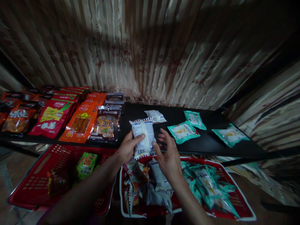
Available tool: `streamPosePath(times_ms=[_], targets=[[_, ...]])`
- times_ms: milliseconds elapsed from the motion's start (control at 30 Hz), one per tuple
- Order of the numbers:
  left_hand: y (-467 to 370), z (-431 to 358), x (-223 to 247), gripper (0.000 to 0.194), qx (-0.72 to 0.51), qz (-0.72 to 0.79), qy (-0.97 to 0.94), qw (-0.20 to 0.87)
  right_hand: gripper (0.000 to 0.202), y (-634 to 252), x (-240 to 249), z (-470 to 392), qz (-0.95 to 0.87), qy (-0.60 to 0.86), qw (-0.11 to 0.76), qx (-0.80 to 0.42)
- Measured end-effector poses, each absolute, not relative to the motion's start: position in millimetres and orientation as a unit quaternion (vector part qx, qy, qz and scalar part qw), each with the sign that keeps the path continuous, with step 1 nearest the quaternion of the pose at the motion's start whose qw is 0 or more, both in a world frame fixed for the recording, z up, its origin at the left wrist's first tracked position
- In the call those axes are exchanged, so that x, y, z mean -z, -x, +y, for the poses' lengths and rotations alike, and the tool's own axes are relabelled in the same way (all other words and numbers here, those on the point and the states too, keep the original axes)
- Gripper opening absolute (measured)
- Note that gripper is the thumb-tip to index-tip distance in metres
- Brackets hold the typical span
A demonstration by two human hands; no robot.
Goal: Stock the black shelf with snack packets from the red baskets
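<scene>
My left hand (128, 145) grips a white snack bag (143, 137) with blue print and a striped edge, its thumb across the printed back seam. Close to the bag's right side, my right hand (167, 153) has its fingers apart; its thumb tip is at the bag's edge, and I cannot tell whether it touches. Behind the held bag, a similar white bag (156, 116) lies on the black shelf (173, 150). Below my hands, a red basket (241, 200) holds more striped-edge bags (159, 178) and teal snack bags (208, 184).
Brown potato-slice packs (106, 123), orange packs (82, 120), red packs (55, 115) and dark orange bags (20, 117) line the shelf's left. Teal bags (184, 132) lie on its right. Another red basket (30, 184), lower left, holds a green pack (86, 165). Corrugated sheeting (140, 62) stands behind.
</scene>
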State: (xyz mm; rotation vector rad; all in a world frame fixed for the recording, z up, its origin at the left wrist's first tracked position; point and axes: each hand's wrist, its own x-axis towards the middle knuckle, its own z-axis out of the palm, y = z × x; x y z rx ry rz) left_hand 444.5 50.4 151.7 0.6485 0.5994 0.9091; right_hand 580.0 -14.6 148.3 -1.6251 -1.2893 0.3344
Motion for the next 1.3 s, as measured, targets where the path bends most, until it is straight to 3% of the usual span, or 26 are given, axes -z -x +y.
streamPosePath(times_ms=[133,300,500,600,667,800,933,1100,1300], targets=[[-445,53,-151,0.048,-0.458,0.288,-0.293,0.788,0.028,-577,-153,-17,-0.637,0.641,0.428,0.011],[-443,55,-150,0.044,-0.469,0.295,-0.3,0.776,0.031,-576,-150,-14,-0.68,0.626,0.379,0.049],[-439,55,-152,0.033,-0.44,0.249,-0.336,0.794,0.057,-576,-151,-13,-0.68,0.632,0.36,-0.095],[-437,52,-156,0.037,-0.432,0.238,-0.354,0.795,0.081,-573,-155,-13,-0.647,0.648,0.364,-0.171],[-436,50,-159,0.041,-0.431,0.235,-0.367,0.79,0.086,-573,-157,-13,-0.605,0.663,0.391,-0.206],[-434,47,-166,0.04,-0.444,0.22,-0.394,0.774,0.066,-574,-160,-12,-0.487,0.645,0.519,-0.279],[-432,50,-166,0.04,-0.455,0.26,-0.403,0.751,0.055,-573,-167,-12,-0.325,0.531,0.63,-0.464],[-433,56,-156,0.042,-0.438,0.348,-0.441,0.702,0.04,-573,-172,-14,-0.199,0.469,0.647,-0.567],[-433,57,-158,0.039,-0.4,0.289,-0.446,0.747,0.028,-574,-169,-12,-0.136,0.449,0.627,-0.621]])
